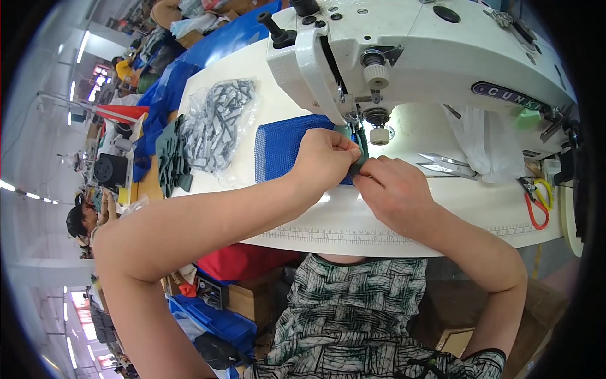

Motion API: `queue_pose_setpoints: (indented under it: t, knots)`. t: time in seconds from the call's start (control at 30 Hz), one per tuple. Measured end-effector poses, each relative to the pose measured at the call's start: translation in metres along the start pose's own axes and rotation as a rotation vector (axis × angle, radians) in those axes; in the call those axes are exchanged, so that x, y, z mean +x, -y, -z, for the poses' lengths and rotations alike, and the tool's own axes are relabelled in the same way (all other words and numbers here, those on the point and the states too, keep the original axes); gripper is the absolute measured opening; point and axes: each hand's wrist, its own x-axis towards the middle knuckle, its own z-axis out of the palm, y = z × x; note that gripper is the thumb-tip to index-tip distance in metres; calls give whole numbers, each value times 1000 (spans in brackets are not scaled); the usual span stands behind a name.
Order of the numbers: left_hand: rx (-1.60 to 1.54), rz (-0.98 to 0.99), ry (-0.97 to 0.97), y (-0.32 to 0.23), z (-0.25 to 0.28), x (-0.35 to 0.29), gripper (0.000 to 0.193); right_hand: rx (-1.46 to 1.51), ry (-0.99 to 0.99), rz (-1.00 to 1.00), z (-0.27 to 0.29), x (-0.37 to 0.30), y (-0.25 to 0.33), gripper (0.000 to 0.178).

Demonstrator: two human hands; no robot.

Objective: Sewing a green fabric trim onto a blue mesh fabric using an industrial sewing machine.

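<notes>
A piece of blue mesh fabric (278, 148) lies on the white sewing table, its right edge under the needle area of a white sewing machine (416, 57). A dark green fabric strip (362, 144) runs along that edge. My left hand (323, 159) rests over the mesh, thumb and fingers pinched on the strip just in front of the presser foot. Close beside it, my right hand (394, 189) pinches the near end of the strip. The fingers partly hide the strip and the mesh's near edge.
A clear bag of grey pieces (221, 123) and a pile of dark green strips (172, 155) lie left. Silver scissors (448, 165), white cloth (489, 142) and red-and-yellow-handled snips (536, 202) are right. A ruler tape (328, 237) lines the front edge. Another person (85, 218) sits far left.
</notes>
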Motion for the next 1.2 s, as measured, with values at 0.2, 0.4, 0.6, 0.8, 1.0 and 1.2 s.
queue_pose_setpoints:
  t: [0.2,0.4,0.6,0.8,1.0,1.2]
  knots:
    - [-31,48,42,8,3,-1,21,-56,-3,70,3,3,3,16]
    - [-32,-51,-66,20,-6,3,18,-90,-23,84,3,4,4,17]
    - [-131,-39,-78,33,-10,5,17,106,-54,-120,8,10,5,15]
    - [99,-264,-110,29,-10,-20,16,500,-8,-706,10,13,-3,21]
    - [395,-754,-205,37,-7,-22,11,775,-67,-897,-1,13,-17,35]
    - [409,-885,-270,46,-13,-25,13,794,-29,-956,6,21,-19,33]
